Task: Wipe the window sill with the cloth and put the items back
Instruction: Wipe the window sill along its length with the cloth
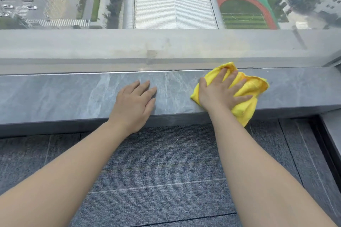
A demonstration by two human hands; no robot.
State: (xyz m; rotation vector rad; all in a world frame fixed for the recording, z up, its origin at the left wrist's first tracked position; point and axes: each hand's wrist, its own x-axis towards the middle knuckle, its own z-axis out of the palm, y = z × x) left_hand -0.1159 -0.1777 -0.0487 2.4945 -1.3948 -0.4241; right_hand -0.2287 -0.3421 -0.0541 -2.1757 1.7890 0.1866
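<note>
A grey marble window sill (64,96) runs across the view below the glass. A crumpled yellow cloth (248,86) lies on the sill's right part, one corner hanging over the front edge. My right hand (220,92) presses flat on the cloth with fingers spread. My left hand (134,103) rests flat on the bare sill to the left of the cloth, fingers together, holding nothing. No other items show on the sill.
The window pane (166,5) rises behind the sill, with streets and a sports field far below. Grey carpet tiles (156,171) cover the floor under my arms. A dark frame corner (330,131) closes the sill at the right.
</note>
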